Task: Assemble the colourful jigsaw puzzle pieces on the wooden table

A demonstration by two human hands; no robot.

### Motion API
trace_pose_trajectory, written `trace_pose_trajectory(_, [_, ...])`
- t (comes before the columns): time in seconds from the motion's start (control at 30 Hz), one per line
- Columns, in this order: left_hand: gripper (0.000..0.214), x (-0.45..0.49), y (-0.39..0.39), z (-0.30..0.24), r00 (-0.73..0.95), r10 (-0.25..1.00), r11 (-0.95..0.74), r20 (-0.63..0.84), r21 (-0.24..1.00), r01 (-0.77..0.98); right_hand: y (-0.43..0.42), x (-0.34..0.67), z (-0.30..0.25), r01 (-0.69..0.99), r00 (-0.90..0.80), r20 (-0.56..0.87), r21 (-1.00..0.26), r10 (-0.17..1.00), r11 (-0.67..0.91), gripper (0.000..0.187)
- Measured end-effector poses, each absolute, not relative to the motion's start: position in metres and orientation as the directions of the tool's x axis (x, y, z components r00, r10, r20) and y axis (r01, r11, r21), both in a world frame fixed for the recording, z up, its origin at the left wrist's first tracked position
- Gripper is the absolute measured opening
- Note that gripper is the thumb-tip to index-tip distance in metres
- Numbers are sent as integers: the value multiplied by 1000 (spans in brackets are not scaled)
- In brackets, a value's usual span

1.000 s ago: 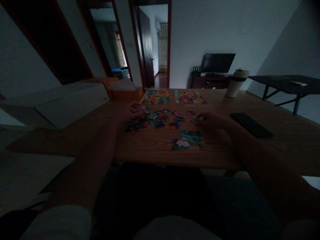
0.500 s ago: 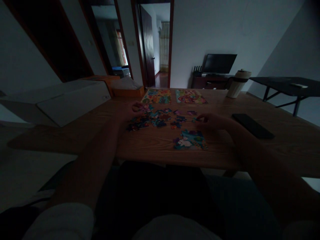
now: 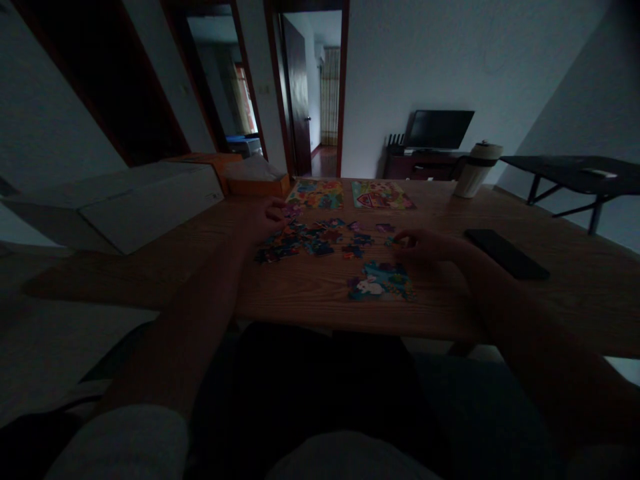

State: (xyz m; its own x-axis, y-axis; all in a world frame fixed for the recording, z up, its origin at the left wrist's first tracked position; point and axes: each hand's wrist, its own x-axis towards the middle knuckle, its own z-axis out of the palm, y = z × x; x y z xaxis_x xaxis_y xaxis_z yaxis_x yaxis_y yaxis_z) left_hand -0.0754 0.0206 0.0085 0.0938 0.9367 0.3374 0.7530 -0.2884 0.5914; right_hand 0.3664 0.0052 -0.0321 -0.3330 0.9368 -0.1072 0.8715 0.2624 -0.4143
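Note:
Loose jigsaw pieces [image 3: 313, 239] lie scattered across the middle of a wooden table [image 3: 550, 293]. My left hand [image 3: 264, 219] rests at the left edge of the pile, fingers curled over the pieces. My right hand [image 3: 425, 245] is at the right end of the scatter, its fingertips pinched on a small piece. Just in front of that hand lies a partly joined puzzle section with a white rabbit [image 3: 380, 282]. Two finished picture boards [image 3: 320, 194] [image 3: 381, 195] lie side by side at the table's far edge. The room is very dim.
A dark phone [image 3: 506, 253] lies right of my right hand. A white tumbler [image 3: 475, 169] stands at the far right of the table. A white box [image 3: 145, 200] and an orange box [image 3: 250, 177] sit at the left. A doorway and a TV stand are behind.
Both hands stay at the pile; the view has drifted slightly, and my left hand has edged a little over the pieces.

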Motion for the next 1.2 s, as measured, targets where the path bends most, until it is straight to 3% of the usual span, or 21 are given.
trace_pose_trajectory(0.4, [45, -86, 33, -2, 166, 948, -298, 272, 568, 767, 6, 367, -32, 854, -360, -74, -426, 930, 297, 51])
trace_pose_trajectory(0.53, [48, -89, 34, -1, 110, 959, -241, 263, 541, 806, 2, 365, -28, 868, -333, -110, -423, 937, 259, 56])
trace_pose_trajectory(0.77, [35, -98, 35, 5, -57, 951, -93, 303, 457, 885, -1, 363, -26, 868, -360, -90, -398, 929, 298, 47])
trace_pose_trajectory(0.97, [35, -111, 44, -2, -179, 964, 75, 194, 448, 891, 5, 367, -33, 865, -350, -73, -408, 934, 293, 51])
trace_pose_trajectory(1.1, [30, -118, 49, -5, -155, 987, 126, 52, 357, 926, 2, 366, -31, 861, -361, -101, -419, 927, 290, 51])
trace_pose_trajectory(1.2, [40, -113, 50, -7, -86, 996, 73, 30, 306, 949, 2, 366, -30, 861, -368, -95, -410, 925, 300, 47])
